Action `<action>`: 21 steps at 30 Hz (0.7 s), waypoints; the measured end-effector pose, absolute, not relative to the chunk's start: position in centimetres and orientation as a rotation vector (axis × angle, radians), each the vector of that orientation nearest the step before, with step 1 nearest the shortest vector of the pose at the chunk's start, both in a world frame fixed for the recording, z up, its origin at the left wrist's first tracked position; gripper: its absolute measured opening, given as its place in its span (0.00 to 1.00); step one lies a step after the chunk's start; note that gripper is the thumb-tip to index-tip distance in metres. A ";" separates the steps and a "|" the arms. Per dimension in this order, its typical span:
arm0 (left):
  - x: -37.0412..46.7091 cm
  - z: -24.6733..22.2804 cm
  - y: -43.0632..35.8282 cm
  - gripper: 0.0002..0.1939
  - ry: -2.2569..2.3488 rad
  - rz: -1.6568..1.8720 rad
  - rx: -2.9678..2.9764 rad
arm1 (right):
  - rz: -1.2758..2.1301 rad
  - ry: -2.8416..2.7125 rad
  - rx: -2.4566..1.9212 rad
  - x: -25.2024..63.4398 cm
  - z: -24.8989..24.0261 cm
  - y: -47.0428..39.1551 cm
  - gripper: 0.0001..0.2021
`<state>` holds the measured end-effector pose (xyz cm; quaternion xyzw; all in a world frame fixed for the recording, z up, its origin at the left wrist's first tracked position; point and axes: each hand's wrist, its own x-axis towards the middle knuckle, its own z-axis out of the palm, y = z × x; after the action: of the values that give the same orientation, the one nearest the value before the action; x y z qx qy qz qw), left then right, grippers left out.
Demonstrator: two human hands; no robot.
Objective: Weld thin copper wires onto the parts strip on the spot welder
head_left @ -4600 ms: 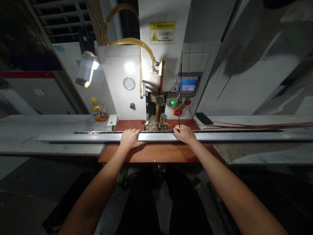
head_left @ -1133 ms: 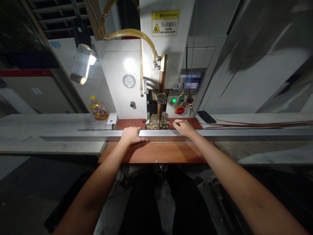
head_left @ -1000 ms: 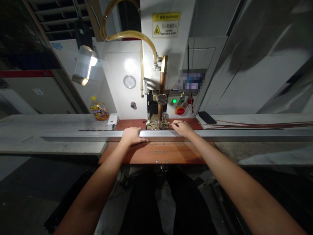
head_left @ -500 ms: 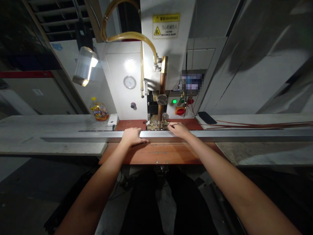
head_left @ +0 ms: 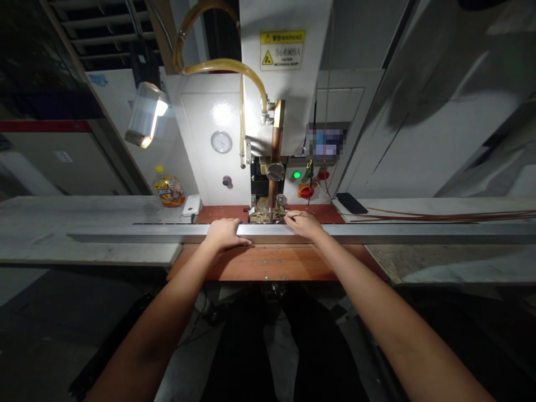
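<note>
A long silver metal bar lies across the work surface from left to right. My left hand grips it from above, thumb along the near side and fingers over the far edge. Farther right, my right hand rests over the bar's far edge, its fingers pinched on a thin dark rod. The rod's tip points left, close to the foot of the machine's upright copper electrode. That electrode's lower end stands over a small brass-coloured fixture just behind the bar.
Several thin copper-coloured rods lie on the right table near a black phone. At left stand a yellow-capped bottle and a white box. A lit lamp hangs above. Reddish-brown board forms the near edge.
The view has shifted slightly, so the machine and both hands sit a little farther left. Both hands keep their grip and place along the bar.
</note>
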<state>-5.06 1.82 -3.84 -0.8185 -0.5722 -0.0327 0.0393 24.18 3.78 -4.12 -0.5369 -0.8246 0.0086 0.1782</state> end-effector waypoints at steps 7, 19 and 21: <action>-5.8 -3.9 2.2 0.50 -1.660 -0.209 -2.597 | -0.009 -2.322 -1.542 24.1 -4.0 3.6 0.18; -7.4 -4.1 2.4 0.48 -1.640 -0.158 -2.560 | 0.002 -2.301 -1.579 23.9 -3.5 3.3 0.17; -7.7 -4.1 2.5 0.49 -1.648 -0.127 -2.577 | -0.004 -2.303 -1.589 23.9 -3.6 3.3 0.17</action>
<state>-7.71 2.48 -4.12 -0.8411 -0.5378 -0.0416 0.0402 23.92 3.28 -3.58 -0.5596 -0.8109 -0.0015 0.1712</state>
